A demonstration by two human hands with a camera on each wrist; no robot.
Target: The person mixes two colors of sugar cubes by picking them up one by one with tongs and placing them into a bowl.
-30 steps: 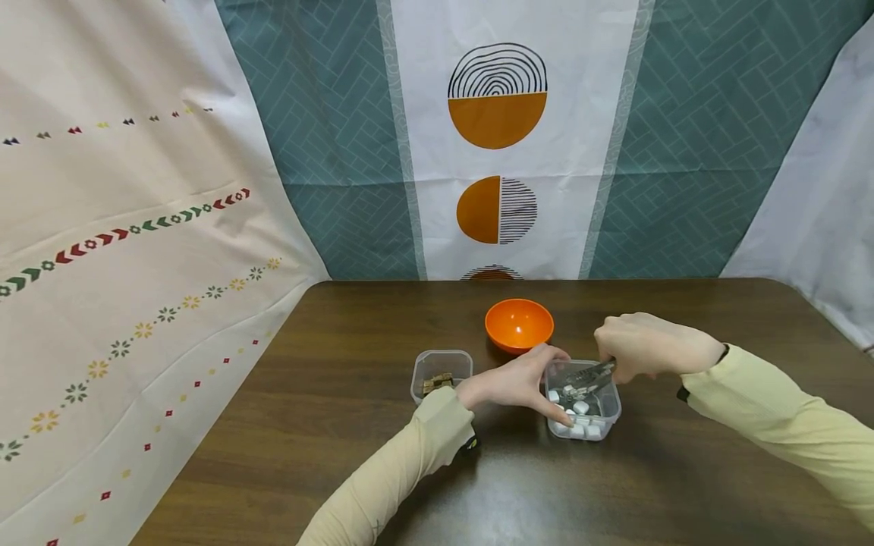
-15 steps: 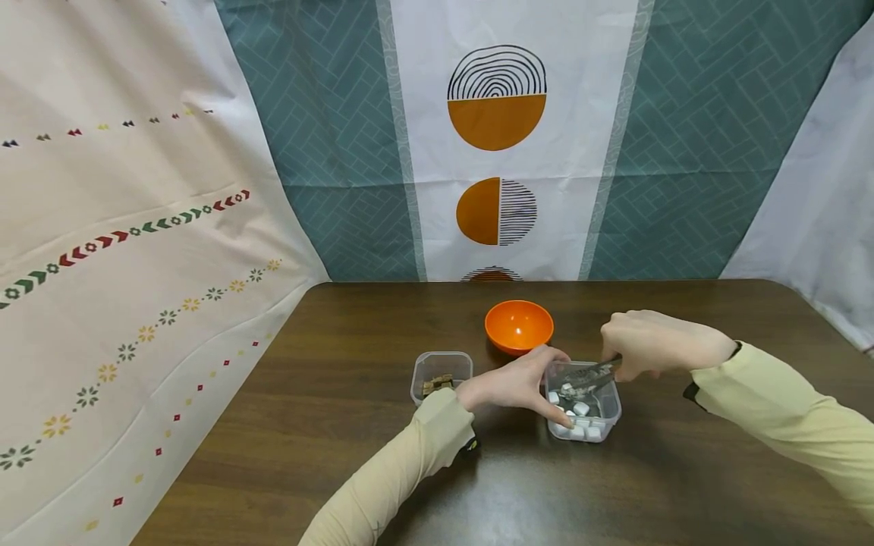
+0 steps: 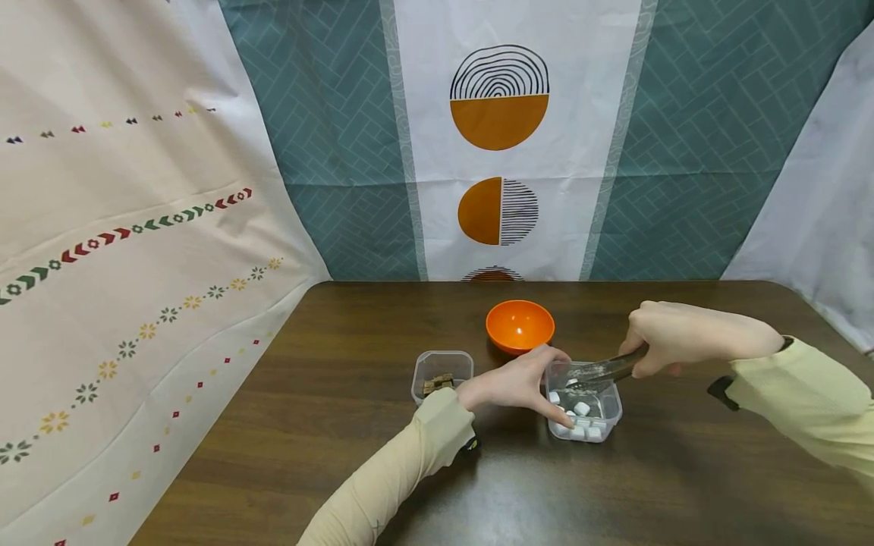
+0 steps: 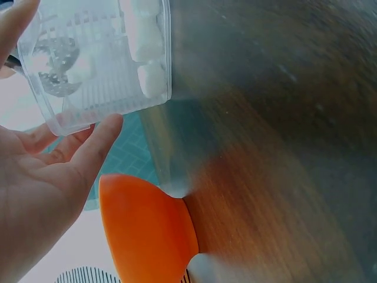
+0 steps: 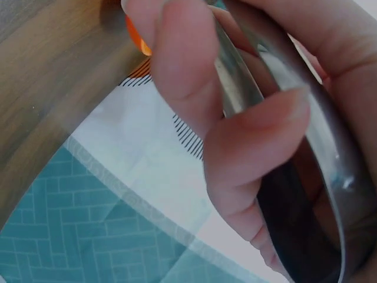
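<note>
My left hand (image 3: 522,383) spans a clear plastic container (image 3: 617,415), thumb at its near side and fingers along its far side. Several white marshmallow-like pieces (image 3: 580,432) lie in it, mostly toward the near end. From the right, my right hand (image 3: 672,334) grips metal tongs (image 3: 608,370), which slant down into the container. One white piece shows right at their tips. In the left wrist view, the perforated tong heads (image 4: 59,68) appear through the container's wall. The right wrist view has my fingers wrapped round the shiny tong arms (image 5: 336,159).
An orange bowl (image 3: 520,326) stands behind the container, slightly left. Left of my left hand is a second clear container (image 3: 442,358) with brown pieces (image 3: 437,383) inside, partly hidden by the wrist. Patterned cloths (image 3: 355,189) hang behind the dark wooden table (image 3: 328,364).
My right hand has shifted right and slightly up, and the tongs now lie at a flatter slant, their tips still in the container. My left hand stays in place.
</note>
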